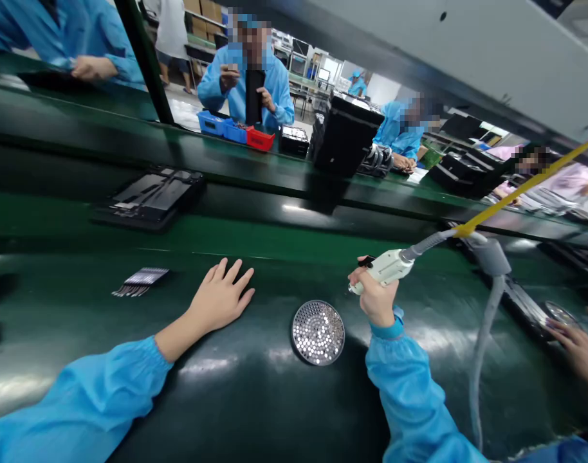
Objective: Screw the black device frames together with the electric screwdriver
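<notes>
My left hand [221, 296] lies flat on the dark green bench with its fingers spread, holding nothing. In my right hand [377, 299] is a pale electric screwdriver [388, 269], with a grey cable running from its back end. Its tip points left, above the bench. Between my hands sits a round screw tray [318, 333] with many small holes and shiny screws in it, touched by neither hand. To the left of my left hand lies a small stack of flat parts [147, 276] with thin tails.
A black device housing [154, 196] lies on the conveyor beyond my left hand. A yellow strap [525, 186] and grey hose [487, 334] hang at the right, near a co-worker's hand [576, 347]. Blue bins [221, 125], a red bin [260, 139] and co-workers are across the line.
</notes>
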Demonstrator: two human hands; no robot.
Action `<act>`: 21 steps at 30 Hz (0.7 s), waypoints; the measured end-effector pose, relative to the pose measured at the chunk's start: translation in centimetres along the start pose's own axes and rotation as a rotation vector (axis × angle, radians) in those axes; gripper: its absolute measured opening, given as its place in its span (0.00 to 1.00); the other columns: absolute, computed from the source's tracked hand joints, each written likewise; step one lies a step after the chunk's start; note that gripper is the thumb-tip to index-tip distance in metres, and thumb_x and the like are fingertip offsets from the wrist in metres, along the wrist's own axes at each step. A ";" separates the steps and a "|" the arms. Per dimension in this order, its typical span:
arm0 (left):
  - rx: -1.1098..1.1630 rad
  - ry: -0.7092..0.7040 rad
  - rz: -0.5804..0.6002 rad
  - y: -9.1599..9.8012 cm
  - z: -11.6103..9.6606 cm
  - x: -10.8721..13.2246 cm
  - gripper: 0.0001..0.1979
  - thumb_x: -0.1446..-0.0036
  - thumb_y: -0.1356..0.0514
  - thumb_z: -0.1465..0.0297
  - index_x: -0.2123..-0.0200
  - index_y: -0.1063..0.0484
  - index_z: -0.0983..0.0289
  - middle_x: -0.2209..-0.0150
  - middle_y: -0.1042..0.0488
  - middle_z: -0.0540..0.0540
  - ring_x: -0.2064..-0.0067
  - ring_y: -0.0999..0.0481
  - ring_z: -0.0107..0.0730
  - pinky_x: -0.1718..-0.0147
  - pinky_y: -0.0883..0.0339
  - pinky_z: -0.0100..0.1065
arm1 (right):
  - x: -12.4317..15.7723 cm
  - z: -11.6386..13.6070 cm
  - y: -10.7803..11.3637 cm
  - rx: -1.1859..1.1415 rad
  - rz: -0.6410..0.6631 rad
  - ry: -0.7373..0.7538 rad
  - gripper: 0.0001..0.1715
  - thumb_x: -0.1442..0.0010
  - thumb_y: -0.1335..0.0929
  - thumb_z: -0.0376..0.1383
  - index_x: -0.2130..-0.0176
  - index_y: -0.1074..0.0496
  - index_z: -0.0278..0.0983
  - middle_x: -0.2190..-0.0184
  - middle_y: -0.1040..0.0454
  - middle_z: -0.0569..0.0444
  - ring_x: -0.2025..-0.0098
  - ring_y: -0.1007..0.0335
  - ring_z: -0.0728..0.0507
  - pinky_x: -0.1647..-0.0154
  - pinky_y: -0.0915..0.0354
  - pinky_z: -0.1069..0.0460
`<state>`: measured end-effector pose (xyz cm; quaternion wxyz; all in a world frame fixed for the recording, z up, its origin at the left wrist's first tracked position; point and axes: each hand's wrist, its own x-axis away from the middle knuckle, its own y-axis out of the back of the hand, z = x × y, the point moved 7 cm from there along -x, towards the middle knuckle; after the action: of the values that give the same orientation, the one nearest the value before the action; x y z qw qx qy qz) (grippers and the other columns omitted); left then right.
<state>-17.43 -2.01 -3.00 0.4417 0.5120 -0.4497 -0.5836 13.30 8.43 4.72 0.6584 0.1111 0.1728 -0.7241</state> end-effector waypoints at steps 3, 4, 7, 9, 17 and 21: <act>-0.001 0.007 0.009 0.0 0.0 0.0 0.26 0.33 0.46 0.59 0.37 0.29 0.64 0.35 0.33 0.68 0.34 0.37 0.73 0.40 0.37 0.59 | 0.2 -0.2 0.0 0.008 0.015 0.001 0.11 0.52 0.30 0.30 0.64 0.27 0.36 0.84 0.29 0.62 0.81 0.32 0.48 0.79 0.34 0.52; 0.000 0.010 0.013 -0.1 0.0 0.0 0.26 0.33 0.46 0.59 0.37 0.29 0.64 0.35 0.33 0.69 0.34 0.37 0.73 0.40 0.37 0.59 | 0.3 -0.2 0.0 0.011 0.022 0.000 0.11 0.51 0.30 0.30 0.63 0.27 0.36 0.84 0.29 0.62 0.81 0.32 0.48 0.79 0.33 0.52; 0.000 0.016 0.026 -0.1 0.0 0.0 0.26 0.33 0.46 0.59 0.37 0.29 0.64 0.35 0.33 0.69 0.33 0.37 0.72 0.40 0.37 0.59 | 0.5 -0.1 -0.1 0.016 0.038 -0.004 0.12 0.51 0.30 0.29 0.63 0.27 0.36 0.83 0.29 0.62 0.81 0.32 0.48 0.79 0.33 0.52; -0.003 0.016 0.036 -0.1 0.0 -0.1 0.26 0.32 0.46 0.59 0.36 0.30 0.64 0.35 0.33 0.69 0.33 0.37 0.71 0.40 0.37 0.59 | 0.5 -0.1 -0.2 0.023 0.042 -0.004 0.12 0.51 0.30 0.29 0.63 0.27 0.36 0.83 0.29 0.62 0.81 0.32 0.48 0.79 0.33 0.52; -0.021 0.013 0.053 0.1 -0.1 -0.1 0.26 0.32 0.47 0.58 0.36 0.30 0.63 0.34 0.34 0.68 0.33 0.38 0.71 0.39 0.38 0.57 | 0.6 0.0 -0.1 0.041 0.040 -0.006 0.11 0.51 0.30 0.30 0.63 0.27 0.36 0.83 0.29 0.62 0.81 0.32 0.48 0.79 0.33 0.52; -0.013 0.017 0.050 0.1 0.0 -0.1 0.26 0.32 0.47 0.58 0.36 0.30 0.62 0.34 0.34 0.67 0.33 0.38 0.70 0.39 0.38 0.58 | 0.6 -0.1 -0.2 0.043 0.046 -0.006 0.12 0.51 0.30 0.30 0.63 0.28 0.37 0.83 0.29 0.62 0.81 0.32 0.48 0.79 0.33 0.52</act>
<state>-17.38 -1.96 -2.91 0.4632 0.5027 -0.4547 -0.5710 13.03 7.93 4.44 0.6729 0.1269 0.1529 -0.7125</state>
